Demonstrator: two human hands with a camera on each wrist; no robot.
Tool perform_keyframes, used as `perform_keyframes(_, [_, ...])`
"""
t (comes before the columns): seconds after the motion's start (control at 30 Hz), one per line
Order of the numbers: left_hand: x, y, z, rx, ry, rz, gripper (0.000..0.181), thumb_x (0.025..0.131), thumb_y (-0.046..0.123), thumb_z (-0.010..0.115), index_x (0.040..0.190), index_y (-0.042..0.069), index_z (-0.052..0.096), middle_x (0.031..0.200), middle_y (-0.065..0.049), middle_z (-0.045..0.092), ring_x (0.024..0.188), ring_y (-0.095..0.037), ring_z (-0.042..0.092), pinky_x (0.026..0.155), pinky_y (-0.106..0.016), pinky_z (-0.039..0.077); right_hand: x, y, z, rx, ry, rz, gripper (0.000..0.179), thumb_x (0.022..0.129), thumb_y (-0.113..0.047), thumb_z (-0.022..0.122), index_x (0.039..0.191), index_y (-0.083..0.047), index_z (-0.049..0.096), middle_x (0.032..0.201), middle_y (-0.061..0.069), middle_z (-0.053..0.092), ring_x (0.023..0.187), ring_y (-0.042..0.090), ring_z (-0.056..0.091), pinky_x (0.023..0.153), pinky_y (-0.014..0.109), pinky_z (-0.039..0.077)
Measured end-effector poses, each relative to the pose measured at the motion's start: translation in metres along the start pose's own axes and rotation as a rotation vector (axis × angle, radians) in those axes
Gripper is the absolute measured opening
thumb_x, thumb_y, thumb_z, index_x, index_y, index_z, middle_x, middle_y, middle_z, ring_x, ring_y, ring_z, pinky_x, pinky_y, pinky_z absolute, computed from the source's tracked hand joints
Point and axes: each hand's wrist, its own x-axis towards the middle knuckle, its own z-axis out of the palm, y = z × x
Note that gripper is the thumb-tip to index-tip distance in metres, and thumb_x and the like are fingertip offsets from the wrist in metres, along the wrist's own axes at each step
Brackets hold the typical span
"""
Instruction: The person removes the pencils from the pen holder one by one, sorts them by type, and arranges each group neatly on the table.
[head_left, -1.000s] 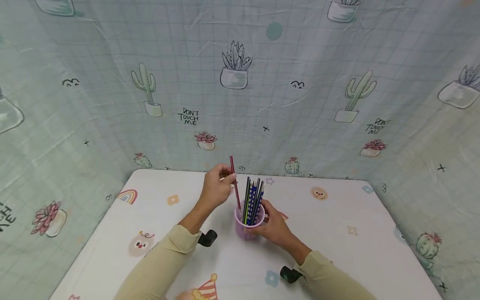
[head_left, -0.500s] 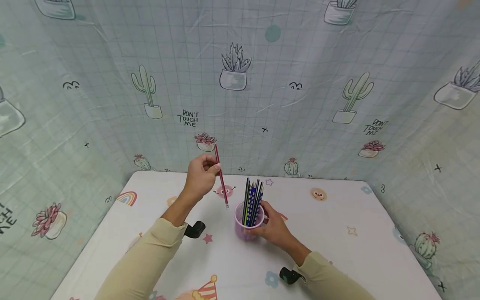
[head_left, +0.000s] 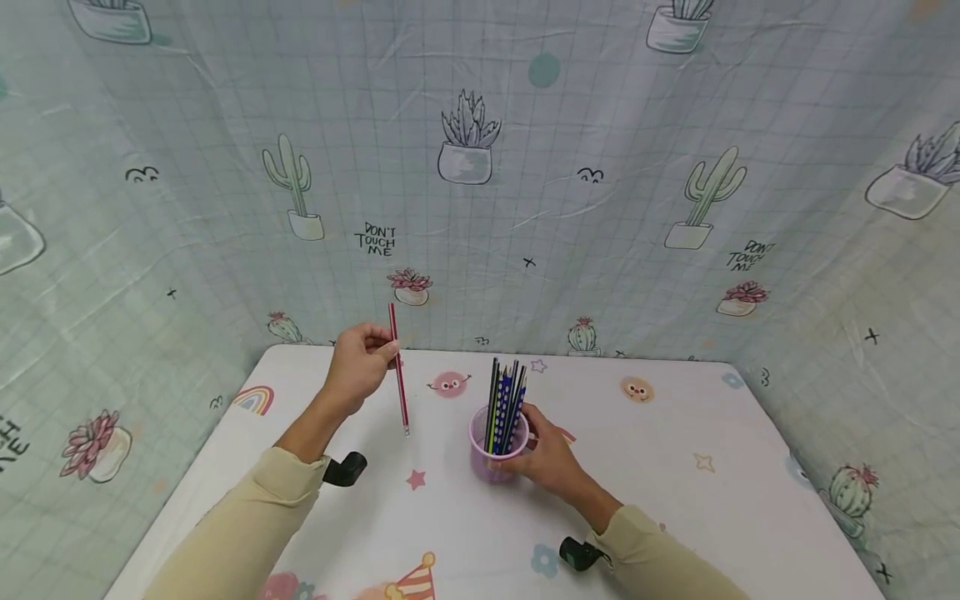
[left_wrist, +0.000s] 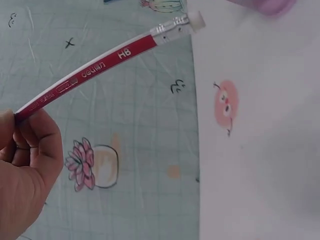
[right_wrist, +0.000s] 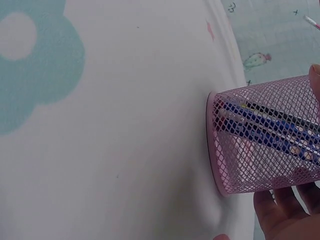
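Head view: one red pencil [head_left: 401, 383], eraser end down, at ten o'clock from the pink mesh cup [head_left: 487, 470] and well apart from it, apparently above the table [head_left: 637, 467]; left hand [head_left: 358, 367] pinching it between thumb and fingers; right hand [head_left: 551, 458] clamped round the cup from three to five o'clock. Risks, as I judge from my remote seat: the pencil, held by its upper part, could swivel or drop if that pinch loosens; the cup, with tall pencils [head_left: 504, 400] rising past its rim, could tip if the right hand pulled sideways. Left wrist view: pencil running towards one o'clock, red barrel, pale "HB" lettering, silver collar, white eraser; the bend I put down to the lens. Right wrist view: cup at three o'clock, dotted blue barrels visible through the mesh.
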Motion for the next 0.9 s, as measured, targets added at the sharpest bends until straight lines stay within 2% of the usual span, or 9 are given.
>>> perform_keyframes(0.3, [-0.004,-0.019,-0.017,0.06,-0.018,-0.094,0.021,0.107,0.006,0.054,0.121,-0.01,0.055,0.107,-0.016,0.06,0.09,-0.015,0.063,0.086,-0.027,0.062,0.001,0.001,0.0,-0.003,-0.003,0.001,0.093,0.071,-0.023,0.098,0.15,-0.019,0.048,0.149,0.012,0.058,0.134,0.035,0.06,0.109,0.053,0.053])
perform_keyframes(0.57, [-0.007,-0.032,-0.023,0.084,-0.019,-0.124,0.022,0.106,0.003,0.056,0.122,-0.012,0.056,0.105,-0.017,0.062,0.087,-0.015,0.063,0.077,-0.019,0.06,0.0,0.002,-0.001,-0.035,0.003,-0.002,0.092,0.071,-0.025,0.098,0.149,-0.017,0.05,0.147,0.012,0.061,0.131,0.035,0.062,0.107,0.053,0.055])
perform_keyframes(0.9, [-0.017,-0.05,-0.028,0.124,-0.023,-0.211,0.023,0.105,0.003,0.057,0.123,-0.013,0.057,0.103,-0.016,0.063,0.085,-0.016,0.064,0.075,-0.021,0.061,-0.001,0.002,-0.002,-0.023,0.007,-0.008,0.09,0.07,-0.024,0.098,0.147,-0.016,0.051,0.146,0.014,0.061,0.134,0.036,0.061,0.109,0.052,0.053])
